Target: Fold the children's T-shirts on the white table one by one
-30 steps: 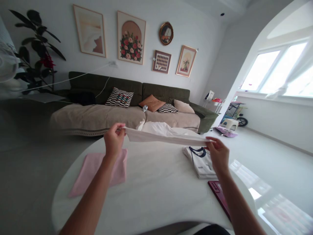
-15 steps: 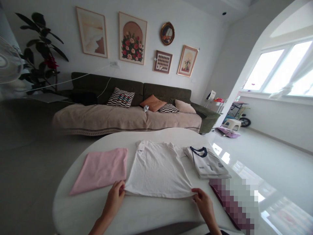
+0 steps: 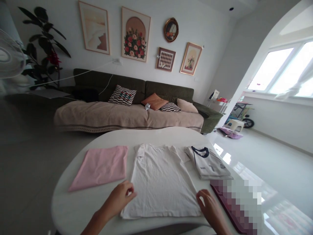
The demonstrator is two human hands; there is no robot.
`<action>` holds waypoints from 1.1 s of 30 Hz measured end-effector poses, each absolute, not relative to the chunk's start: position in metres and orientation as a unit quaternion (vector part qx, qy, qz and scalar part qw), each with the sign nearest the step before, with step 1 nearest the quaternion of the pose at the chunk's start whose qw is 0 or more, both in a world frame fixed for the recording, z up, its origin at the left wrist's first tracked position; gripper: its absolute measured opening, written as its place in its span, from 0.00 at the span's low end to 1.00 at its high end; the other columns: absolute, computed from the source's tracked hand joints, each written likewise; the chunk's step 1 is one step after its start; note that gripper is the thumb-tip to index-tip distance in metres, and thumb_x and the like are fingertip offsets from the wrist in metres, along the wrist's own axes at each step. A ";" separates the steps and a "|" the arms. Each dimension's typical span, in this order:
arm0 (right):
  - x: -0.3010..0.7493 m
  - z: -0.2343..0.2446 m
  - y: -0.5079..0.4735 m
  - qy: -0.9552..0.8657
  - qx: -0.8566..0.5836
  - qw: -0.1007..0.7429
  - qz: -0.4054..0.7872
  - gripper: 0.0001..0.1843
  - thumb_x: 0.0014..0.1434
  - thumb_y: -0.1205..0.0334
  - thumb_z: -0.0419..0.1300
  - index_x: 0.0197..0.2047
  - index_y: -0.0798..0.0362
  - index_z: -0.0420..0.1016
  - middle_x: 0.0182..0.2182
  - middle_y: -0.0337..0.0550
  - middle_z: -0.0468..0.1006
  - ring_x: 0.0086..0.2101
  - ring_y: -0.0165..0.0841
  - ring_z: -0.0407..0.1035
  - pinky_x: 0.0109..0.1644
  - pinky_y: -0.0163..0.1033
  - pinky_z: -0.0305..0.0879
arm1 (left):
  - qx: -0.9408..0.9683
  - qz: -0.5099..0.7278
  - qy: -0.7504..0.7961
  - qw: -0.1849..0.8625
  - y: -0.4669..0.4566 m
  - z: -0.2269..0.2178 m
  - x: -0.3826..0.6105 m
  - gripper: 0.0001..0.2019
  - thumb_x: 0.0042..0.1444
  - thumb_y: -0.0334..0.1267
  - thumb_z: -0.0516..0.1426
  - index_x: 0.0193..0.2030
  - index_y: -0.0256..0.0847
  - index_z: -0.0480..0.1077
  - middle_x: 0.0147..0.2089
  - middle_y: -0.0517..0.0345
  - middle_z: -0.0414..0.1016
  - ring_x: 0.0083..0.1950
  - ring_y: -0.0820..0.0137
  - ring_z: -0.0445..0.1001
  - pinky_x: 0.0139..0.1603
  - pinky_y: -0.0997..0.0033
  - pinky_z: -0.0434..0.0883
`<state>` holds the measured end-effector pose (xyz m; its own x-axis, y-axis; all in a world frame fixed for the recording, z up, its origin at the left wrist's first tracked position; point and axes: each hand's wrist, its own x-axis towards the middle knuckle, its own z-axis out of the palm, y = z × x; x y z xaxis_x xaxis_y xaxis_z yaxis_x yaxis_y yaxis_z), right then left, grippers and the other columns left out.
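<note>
A white T-shirt (image 3: 160,179) lies spread flat on the white oval table (image 3: 80,209), collar end away from me. My left hand (image 3: 119,199) rests at its near left edge, fingers loosely curled and touching the cloth. At the near right edge sits my right hand (image 3: 210,209), fingers bent and resting against the hem. Neither hand lifts the shirt. A folded pink cloth (image 3: 101,166) lies to the left of it. On the right lies a folded white shirt with a dark collar (image 3: 207,162).
A dark red flat object (image 3: 227,202), partly pixelated, lies at the table's right edge. Beyond the table stands a sofa (image 3: 127,111) with cushions, a plant (image 3: 41,49) at left, a fan (image 3: 9,58), and a bright window (image 3: 281,71) at right.
The white T-shirt was held up stretched between both hands, then laid flat and drawn toward me. Now both hands have let go of the hem and rest at its near corners.
</note>
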<state>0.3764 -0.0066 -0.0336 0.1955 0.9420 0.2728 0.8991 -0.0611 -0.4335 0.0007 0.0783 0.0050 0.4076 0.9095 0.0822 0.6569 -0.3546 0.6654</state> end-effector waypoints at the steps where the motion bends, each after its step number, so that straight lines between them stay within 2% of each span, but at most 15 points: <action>1: 0.364 -0.027 0.006 -0.646 -0.717 0.256 0.051 0.19 0.56 0.55 0.42 0.30 0.51 0.72 0.34 0.50 0.74 0.36 0.37 0.70 0.44 0.42 0.65 | 0.786 0.255 0.494 0.271 0.096 0.008 0.012 0.08 0.51 0.40 0.52 0.26 0.40 0.67 0.29 0.60 0.68 0.32 0.71 0.68 0.34 0.75 0.62; 3: 0.338 -0.018 0.033 -0.673 -0.698 0.237 0.063 0.22 0.59 0.56 0.40 0.40 0.53 0.73 0.44 0.52 0.72 0.44 0.38 0.68 0.50 0.42 0.62 | 0.763 0.289 0.522 0.246 0.135 0.009 0.037 0.07 0.53 0.36 0.51 0.28 0.39 0.67 0.31 0.58 0.69 0.34 0.71 0.69 0.38 0.75 0.63; 4: 0.327 -0.018 0.046 -0.678 -0.699 0.220 0.059 0.23 0.59 0.55 0.40 0.46 0.53 0.70 0.50 0.52 0.69 0.50 0.39 0.63 0.54 0.44 0.59 | 0.752 0.298 0.538 0.236 0.154 0.008 0.048 0.05 0.52 0.34 0.51 0.30 0.38 0.67 0.33 0.56 0.69 0.36 0.70 0.69 0.40 0.74 0.63; 6: 0.310 -0.025 0.065 -0.668 -0.723 0.172 0.050 0.26 0.59 0.52 0.41 0.57 0.50 0.61 0.60 0.48 0.57 0.59 0.42 0.50 0.59 0.50 0.51 | 0.730 0.311 0.567 0.218 0.189 0.004 0.064 0.06 0.50 0.31 0.52 0.37 0.37 0.67 0.40 0.51 0.69 0.43 0.67 0.68 0.46 0.70 0.62; 8: 0.304 -0.038 0.075 -0.649 -0.750 0.119 0.050 0.28 0.59 0.48 0.40 0.61 0.46 0.52 0.63 0.43 0.48 0.61 0.45 0.40 0.60 0.56 0.45 | 0.711 0.319 0.590 0.211 0.216 -0.002 0.071 0.12 0.47 0.30 0.56 0.41 0.36 0.66 0.45 0.47 0.66 0.49 0.62 0.65 0.49 0.64 0.61; 11: 0.305 -0.057 0.077 -0.637 -0.765 0.084 0.040 0.30 0.59 0.44 0.37 0.63 0.43 0.46 0.64 0.41 0.45 0.62 0.45 0.36 0.61 0.58 0.40 | 0.685 0.326 0.612 0.225 0.241 -0.010 0.067 0.17 0.39 0.29 0.61 0.39 0.38 0.67 0.46 0.49 0.66 0.51 0.58 0.64 0.49 0.62 0.61; 13: 0.308 -0.063 0.076 -0.636 -0.766 0.082 0.030 0.30 0.59 0.44 0.36 0.63 0.42 0.44 0.64 0.40 0.44 0.62 0.44 0.35 0.62 0.57 0.40 | 0.669 0.335 0.615 0.249 0.252 -0.014 0.061 0.12 0.37 0.28 0.61 0.32 0.39 0.68 0.42 0.53 0.67 0.48 0.60 0.66 0.48 0.65 0.61; 16: 0.309 -0.065 0.076 -0.641 -0.762 0.083 0.028 0.30 0.59 0.45 0.36 0.63 0.42 0.42 0.63 0.38 0.44 0.62 0.44 0.35 0.62 0.57 0.41 | 0.632 0.375 0.613 0.292 0.262 -0.019 0.053 0.05 0.41 0.29 0.58 0.26 0.39 0.66 0.36 0.57 0.69 0.43 0.66 0.69 0.46 0.69 0.62; 20: 0.307 -0.063 0.078 -0.635 -0.769 0.075 0.020 0.29 0.59 0.45 0.36 0.63 0.41 0.43 0.64 0.38 0.44 0.62 0.42 0.36 0.61 0.56 0.42 | 0.531 0.464 0.620 0.345 0.264 -0.024 0.037 0.03 0.46 0.34 0.54 0.25 0.40 0.63 0.29 0.59 0.67 0.40 0.67 0.69 0.41 0.71 0.65; 27: 0.305 -0.062 0.078 -0.625 -0.778 0.063 0.006 0.28 0.60 0.45 0.37 0.62 0.41 0.47 0.64 0.38 0.45 0.62 0.41 0.37 0.62 0.54 0.42 | 0.358 0.533 0.586 0.494 0.248 -0.033 0.004 0.02 0.48 0.34 0.51 0.29 0.40 0.60 0.26 0.60 0.68 0.29 0.71 0.72 0.32 0.71 0.71; 31: 0.305 -0.062 0.077 -0.626 -0.777 0.062 0.004 0.28 0.60 0.46 0.37 0.62 0.41 0.46 0.64 0.38 0.44 0.62 0.40 0.36 0.62 0.54 0.42 | 0.368 0.503 0.591 0.512 0.256 -0.028 0.003 0.16 0.46 0.38 0.55 0.44 0.43 0.61 0.29 0.63 0.69 0.27 0.73 0.71 0.30 0.71 0.70; 33: 0.304 -0.061 0.077 -0.627 -0.777 0.061 0.005 0.28 0.60 0.46 0.37 0.62 0.41 0.46 0.64 0.38 0.45 0.62 0.40 0.36 0.61 0.54 0.42 | 0.406 0.465 0.598 0.512 0.261 -0.022 0.002 0.21 0.42 0.35 0.58 0.46 0.44 0.63 0.28 0.64 0.70 0.27 0.73 0.71 0.29 0.73 0.69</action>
